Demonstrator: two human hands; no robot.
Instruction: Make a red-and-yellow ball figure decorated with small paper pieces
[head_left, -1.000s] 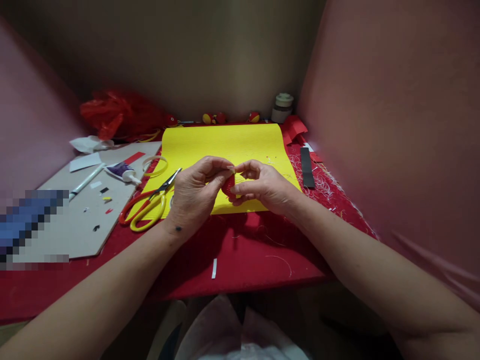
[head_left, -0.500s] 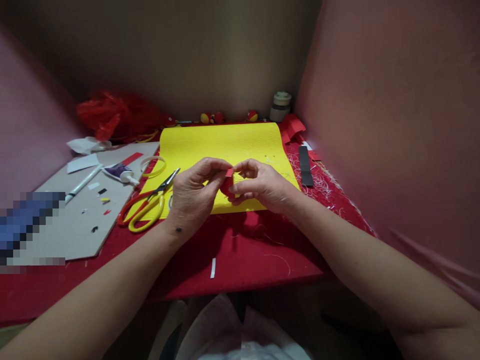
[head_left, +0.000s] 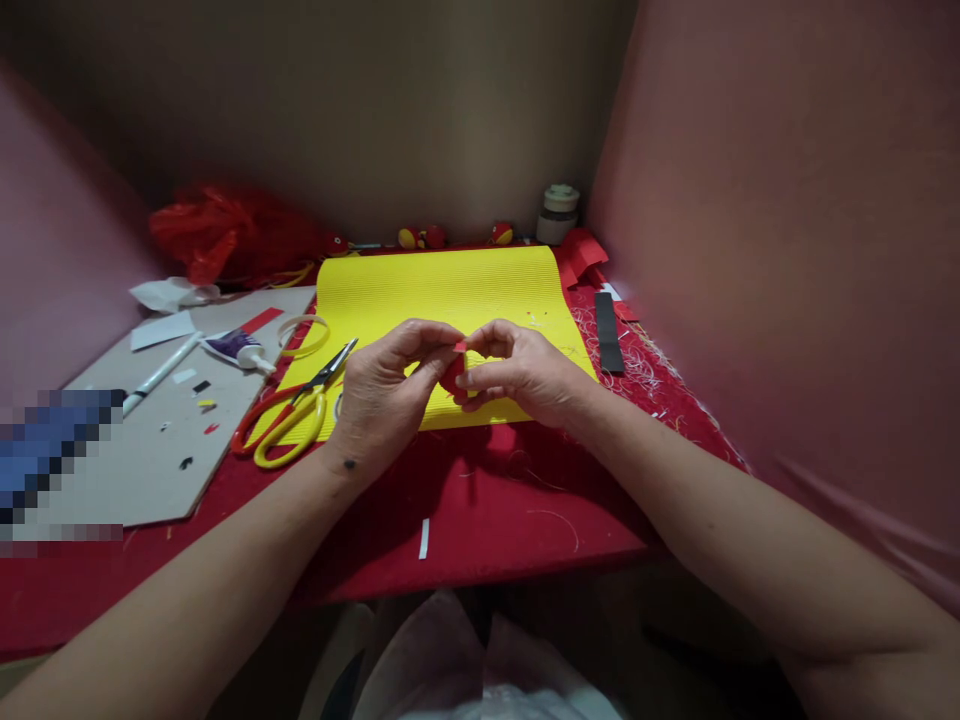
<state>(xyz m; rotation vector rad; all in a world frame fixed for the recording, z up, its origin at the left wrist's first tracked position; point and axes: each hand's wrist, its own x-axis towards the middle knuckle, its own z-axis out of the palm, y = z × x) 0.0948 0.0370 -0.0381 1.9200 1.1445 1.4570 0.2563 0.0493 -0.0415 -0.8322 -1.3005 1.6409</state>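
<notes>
Over the yellow ribbed sheet (head_left: pixel 435 285), both my hands meet at a small round red craft piece (head_left: pixel 452 382) with some yellow on its right side. My right hand (head_left: pixel 529 375) grips this piece from the right, thumb and fingers closed on it. The thumb and index finger of my left hand (head_left: pixel 390 385) pinch a small flat red scrap (head_left: pixel 460 347) at the top of the round piece. Whether the scrap touches it is unclear. Red-and-yellow-handled scissors (head_left: pixel 300 415) lie just left of my left hand.
On a grey board (head_left: pixel 247 395) at left are a glue tube (head_left: pixel 238 350), a pen (head_left: pixel 161 375) and scraps. A tape roll (head_left: pixel 304 337) lies by the sheet. Behind stand a red plastic bag (head_left: pixel 225 230), small red-and-yellow balls (head_left: pixel 435 237) and a jar (head_left: pixel 559 213). A black strip (head_left: pixel 608 332) lies right.
The red scrap between my left fingers shows less of its face and looks tilted or lower. Both hands hold nearly the same place; the whole view has shifted slightly.
</notes>
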